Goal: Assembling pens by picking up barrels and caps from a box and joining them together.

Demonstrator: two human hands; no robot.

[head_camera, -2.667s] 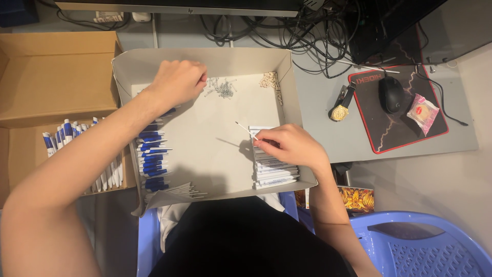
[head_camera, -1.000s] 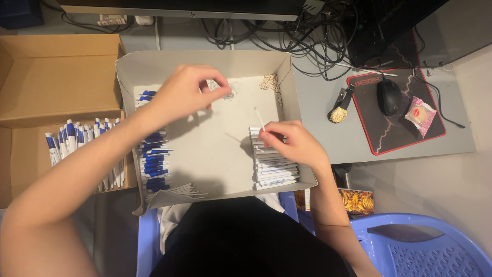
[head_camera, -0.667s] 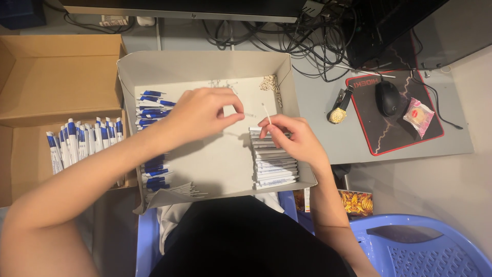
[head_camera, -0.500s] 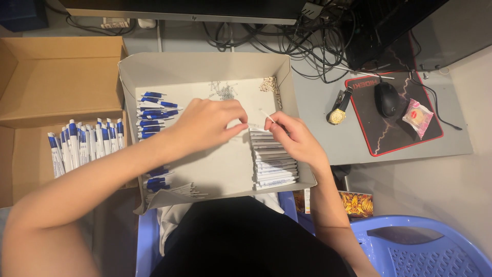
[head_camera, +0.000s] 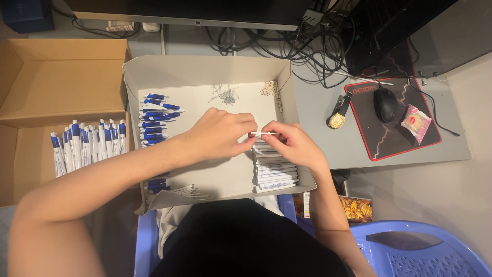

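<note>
both hands, left hand and right hand, pinch a thin white pen part between them.

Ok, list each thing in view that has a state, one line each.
Left hand: pinching the white pen part.
Right hand: pinching the same part's other end.
White pen part: held level between both hands.
Tray: open, on the lap.
Blue parts: lying loose in the tray.
White barrels: stacked flat.
Finished pens: lined up in the cardboard box.
</note>
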